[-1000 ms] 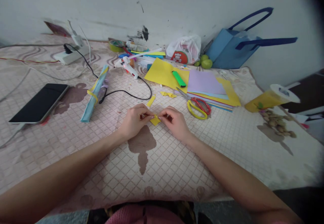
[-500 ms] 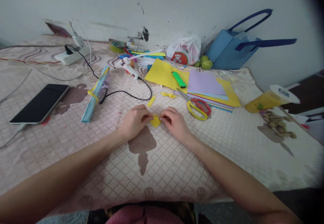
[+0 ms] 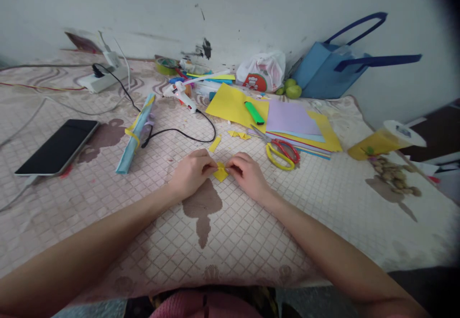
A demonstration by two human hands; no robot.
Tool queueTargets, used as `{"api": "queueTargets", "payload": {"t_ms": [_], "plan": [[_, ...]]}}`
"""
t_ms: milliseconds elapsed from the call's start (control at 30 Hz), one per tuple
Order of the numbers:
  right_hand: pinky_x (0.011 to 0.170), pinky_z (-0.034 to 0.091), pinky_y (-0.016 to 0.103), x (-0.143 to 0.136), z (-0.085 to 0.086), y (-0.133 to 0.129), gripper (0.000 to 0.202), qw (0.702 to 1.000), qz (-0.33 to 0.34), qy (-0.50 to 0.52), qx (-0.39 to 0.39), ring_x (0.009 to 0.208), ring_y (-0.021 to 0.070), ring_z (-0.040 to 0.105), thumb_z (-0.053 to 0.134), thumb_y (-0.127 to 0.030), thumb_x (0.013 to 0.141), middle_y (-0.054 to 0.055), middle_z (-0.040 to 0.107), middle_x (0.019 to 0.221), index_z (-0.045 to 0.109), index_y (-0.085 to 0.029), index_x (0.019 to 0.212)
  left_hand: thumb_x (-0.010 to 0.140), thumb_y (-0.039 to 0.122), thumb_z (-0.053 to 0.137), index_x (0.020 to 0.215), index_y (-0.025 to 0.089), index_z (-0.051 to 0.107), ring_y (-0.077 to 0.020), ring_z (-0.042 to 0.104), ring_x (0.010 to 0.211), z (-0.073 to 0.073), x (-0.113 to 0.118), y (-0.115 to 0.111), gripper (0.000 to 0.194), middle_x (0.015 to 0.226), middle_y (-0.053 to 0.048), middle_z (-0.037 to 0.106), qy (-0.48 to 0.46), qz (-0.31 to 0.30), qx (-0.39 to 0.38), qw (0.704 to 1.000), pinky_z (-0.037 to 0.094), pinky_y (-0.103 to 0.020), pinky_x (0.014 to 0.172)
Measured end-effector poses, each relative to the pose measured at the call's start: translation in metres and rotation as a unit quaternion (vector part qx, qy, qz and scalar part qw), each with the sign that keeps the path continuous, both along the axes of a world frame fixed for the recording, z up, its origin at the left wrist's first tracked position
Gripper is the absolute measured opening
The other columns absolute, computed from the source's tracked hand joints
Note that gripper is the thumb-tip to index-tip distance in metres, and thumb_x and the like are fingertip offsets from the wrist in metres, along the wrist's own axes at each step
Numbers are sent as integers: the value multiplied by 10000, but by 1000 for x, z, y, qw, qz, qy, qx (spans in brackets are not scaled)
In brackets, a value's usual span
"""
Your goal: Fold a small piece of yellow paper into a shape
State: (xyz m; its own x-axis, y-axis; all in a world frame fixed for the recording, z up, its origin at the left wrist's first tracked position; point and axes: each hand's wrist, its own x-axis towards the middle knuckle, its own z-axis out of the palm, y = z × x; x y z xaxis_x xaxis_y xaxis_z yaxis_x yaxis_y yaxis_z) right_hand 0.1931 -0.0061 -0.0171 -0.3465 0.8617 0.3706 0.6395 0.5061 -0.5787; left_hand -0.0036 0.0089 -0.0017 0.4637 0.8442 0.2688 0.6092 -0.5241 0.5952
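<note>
L hand [image 3: 192,174] & R hand [image 3: 248,175] pinch opp. sides of sm. yellow paper [image 3: 220,174], fingers closed on it (scissors [image 3: 274,142] nr. R hand).

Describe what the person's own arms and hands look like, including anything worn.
The left hand and right hand are gloveless; both bare forearms show no sleeves, watch or bracelet. A pink, ribbed, knit-looking garment shows at the bottom edge.

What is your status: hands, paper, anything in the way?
Left hand, right hand: pinching small yellow paper at its edges. Scissors beyond right hand, apart, seemingly not blocking.
</note>
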Motion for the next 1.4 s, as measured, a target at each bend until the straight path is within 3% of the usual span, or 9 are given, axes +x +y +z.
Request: {"api": "queueTargets", "payload": {"t_ms": [500, 900, 1400], "plan": [[736, 439, 311, -2, 0, 2, 122, 1000, -6, 3, -8, 834, 193, 546, 589, -85, 818, 31, 582, 814, 587, -197, 769, 814, 147, 595, 776, 173, 703, -145, 568, 732, -3, 1, 2, 118, 772, -24, 603, -5, 6, -6, 1000, 429, -258, 644], [645, 425, 266, -2, 13, 0, 104, 990, -28, 99, -96, 704, 143, 554, 614, -102, 807, 8, 616, 752, 609, -185, 745, 779, 254, 640, 753, 167, 700, -141, 604, 705, 7, -1, 2, 109, 770, -25, 673, -108, 14, -121, 987, 469, -240, 623], [667, 457, 271, 1, 14, 1, 59, 963, 1, 175, -204, 709, 136, 563, 609, -221, 806, 5, 612, 754, 604, -176, 769, 762, 301, 648, 750, 151, 679, -88, 538, 514, 9, 0, 4, 154, 603, 2, 639, -164, 21, -282, 945, 389, -165, 421]]}}
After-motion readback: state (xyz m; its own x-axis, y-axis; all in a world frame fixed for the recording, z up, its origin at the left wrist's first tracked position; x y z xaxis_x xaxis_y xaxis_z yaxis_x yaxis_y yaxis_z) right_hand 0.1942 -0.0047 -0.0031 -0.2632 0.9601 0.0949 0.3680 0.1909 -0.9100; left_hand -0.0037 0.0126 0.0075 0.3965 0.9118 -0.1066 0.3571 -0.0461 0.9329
